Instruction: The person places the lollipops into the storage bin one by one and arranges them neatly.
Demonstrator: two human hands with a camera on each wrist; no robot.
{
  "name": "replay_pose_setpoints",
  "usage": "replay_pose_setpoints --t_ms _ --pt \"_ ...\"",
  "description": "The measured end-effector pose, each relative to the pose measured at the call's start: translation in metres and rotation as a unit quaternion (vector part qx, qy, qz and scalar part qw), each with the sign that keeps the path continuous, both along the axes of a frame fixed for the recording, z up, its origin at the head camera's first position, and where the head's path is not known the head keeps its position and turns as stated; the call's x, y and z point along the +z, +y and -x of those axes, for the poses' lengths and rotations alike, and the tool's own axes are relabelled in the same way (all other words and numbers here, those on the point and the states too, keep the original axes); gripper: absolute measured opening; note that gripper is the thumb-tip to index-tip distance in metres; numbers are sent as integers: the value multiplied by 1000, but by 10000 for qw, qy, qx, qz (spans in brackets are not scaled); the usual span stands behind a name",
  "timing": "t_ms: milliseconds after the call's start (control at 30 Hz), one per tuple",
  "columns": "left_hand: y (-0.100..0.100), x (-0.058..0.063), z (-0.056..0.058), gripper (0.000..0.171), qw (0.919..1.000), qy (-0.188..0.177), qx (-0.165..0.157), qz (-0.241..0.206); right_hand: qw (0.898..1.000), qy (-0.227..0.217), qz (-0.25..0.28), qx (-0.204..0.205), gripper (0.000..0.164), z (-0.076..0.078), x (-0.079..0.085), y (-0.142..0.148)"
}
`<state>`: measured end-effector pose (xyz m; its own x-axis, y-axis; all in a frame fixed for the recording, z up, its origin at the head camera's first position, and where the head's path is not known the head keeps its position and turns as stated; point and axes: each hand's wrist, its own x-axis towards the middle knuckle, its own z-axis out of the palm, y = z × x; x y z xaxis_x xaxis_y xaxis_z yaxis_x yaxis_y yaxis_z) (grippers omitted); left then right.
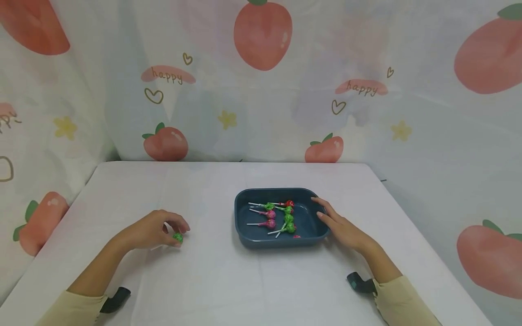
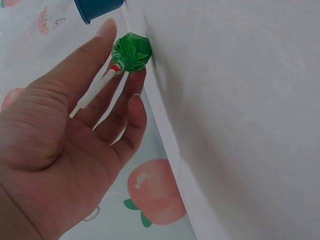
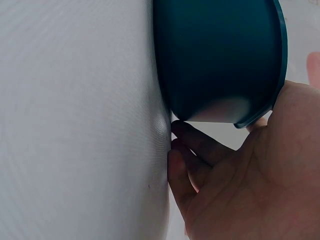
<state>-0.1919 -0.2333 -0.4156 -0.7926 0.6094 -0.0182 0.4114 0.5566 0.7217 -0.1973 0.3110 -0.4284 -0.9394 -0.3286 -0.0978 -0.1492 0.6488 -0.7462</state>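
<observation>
In the head view my left hand (image 1: pixel 157 228) is over the left part of the table, its thumb and fingers spread around a green-wrapped lollipop (image 1: pixel 178 237). The left wrist view shows the lollipop (image 2: pixel 131 52) right at the table surface, its white stick pointing back toward the palm. The thumb and fingertips lie close beside its head. My right hand (image 1: pixel 346 231) holds the right end of a dark blue tray (image 1: pixel 265 242), thumb over the rim and other fingers along the outer wall. Inside lie several lollipops (image 1: pixel 270 214) in green, pink and red wrappers, sticks mostly leftward.
A white cloth (image 1: pixel 204 280) covers the table. Behind and beside it hangs a patterned curtain (image 1: pixel 261 113) with fruit, stars and hearts. Black devices are worn at the left wrist (image 1: pixel 116 299) and right wrist (image 1: pixel 360 284).
</observation>
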Motion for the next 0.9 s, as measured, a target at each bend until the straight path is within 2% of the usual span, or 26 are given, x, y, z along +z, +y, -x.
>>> replay_pose_setpoints --t_ms 900 --pt "-10 -5 1 30 9996 22 226 155 10000 30 -9 5 53 0 0 1"
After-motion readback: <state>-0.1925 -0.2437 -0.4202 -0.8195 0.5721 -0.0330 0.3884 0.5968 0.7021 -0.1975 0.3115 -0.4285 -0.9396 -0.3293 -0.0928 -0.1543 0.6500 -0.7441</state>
